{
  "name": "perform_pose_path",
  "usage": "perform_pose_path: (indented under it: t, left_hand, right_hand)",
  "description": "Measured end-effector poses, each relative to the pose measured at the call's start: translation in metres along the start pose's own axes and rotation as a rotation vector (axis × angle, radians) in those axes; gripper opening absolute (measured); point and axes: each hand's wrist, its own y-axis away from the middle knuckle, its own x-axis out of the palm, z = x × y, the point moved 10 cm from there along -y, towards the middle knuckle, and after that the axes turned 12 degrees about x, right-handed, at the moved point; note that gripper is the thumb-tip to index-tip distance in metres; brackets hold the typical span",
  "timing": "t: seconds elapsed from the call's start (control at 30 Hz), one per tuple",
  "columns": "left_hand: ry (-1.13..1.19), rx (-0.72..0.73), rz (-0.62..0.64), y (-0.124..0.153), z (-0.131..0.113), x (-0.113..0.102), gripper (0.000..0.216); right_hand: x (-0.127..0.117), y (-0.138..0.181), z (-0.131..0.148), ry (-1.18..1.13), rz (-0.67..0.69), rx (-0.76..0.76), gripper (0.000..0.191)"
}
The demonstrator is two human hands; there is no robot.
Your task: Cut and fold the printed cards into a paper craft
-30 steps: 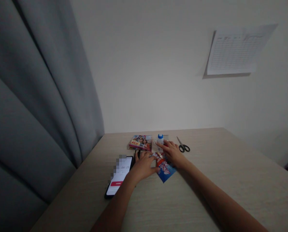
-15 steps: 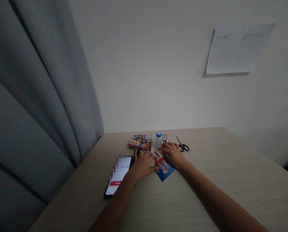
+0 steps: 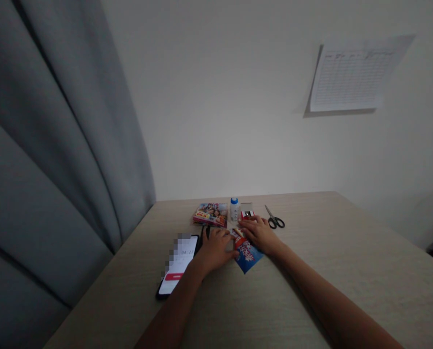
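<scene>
A blue printed leaflet [image 3: 248, 260] lies on the table between the person's two hands, one corner pointing back toward the wearer. Its visible length runs from that near corner away toward the far edge of the table, slanting a little left, though with the far end covered its full outline cannot be told. The right hand [image 3: 262, 235] is the nearer of the two: it rests palm down over the leaflet's right side, fingers stretched out and not curled round anything. From that hand, the exposed part lies to the left and toward the wearer. The left hand [image 3: 216, 248] is at the leaflet's left edge, its thumb and fingers spread apart; whether the thumb tip presses the paper is too dim to say.

Just beyond the hands stands a blue-capped bottle [image 3: 234, 212], with a red item [image 3: 244, 214] beside it, partly hidden. A stack of printed leaflets [image 3: 211, 215] lies left of the bottle, scissors [image 3: 275, 222] lie to the right, and a phone [image 3: 180, 264] lies beside the left forearm.
</scene>
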Motion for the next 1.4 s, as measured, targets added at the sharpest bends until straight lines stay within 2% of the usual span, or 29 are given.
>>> perform_pose_path:
  t: [0.27, 0.37, 0.5, 0.63, 0.83, 1.07, 1.4]
  left_hand:
    - [-0.049, -0.022, -0.009, 0.0, 0.002, -0.001, 0.051]
    - [-0.046, -0.014, -0.009, 0.001, 0.001, -0.002, 0.049]
    - [-0.019, -0.019, 0.002, 0.003, 0.0, -0.005, 0.049]
    - [-0.002, -0.009, 0.011, 0.003, -0.001, -0.005, 0.049]
    - [0.006, -0.015, 0.008, 0.002, 0.0, -0.003, 0.053]
    - [-0.02, 0.012, -0.002, 0.002, -0.003, -0.004, 0.054]
    - [-0.033, 0.01, 0.0, 0.001, -0.001, 0.0, 0.052]
  right_hand:
    - [-0.02, 0.014, -0.002, -0.142, -0.071, 0.046, 0.031]
    - [-0.03, 0.02, 0.005, -0.162, -0.05, 0.027, 0.025]
    - [-0.032, 0.025, 0.014, -0.087, 0.071, 0.005, 0.014]
    - [-0.023, 0.031, 0.019, -0.004, 0.228, -0.036, 0.007]
    - [-0.015, 0.032, 0.011, 0.075, 0.305, -0.007, 0.018]
    - [-0.021, 0.035, 0.018, 0.098, 0.246, -0.045, 0.03]
    - [-0.02, 0.035, 0.022, 0.141, 0.224, -0.068, 0.029]
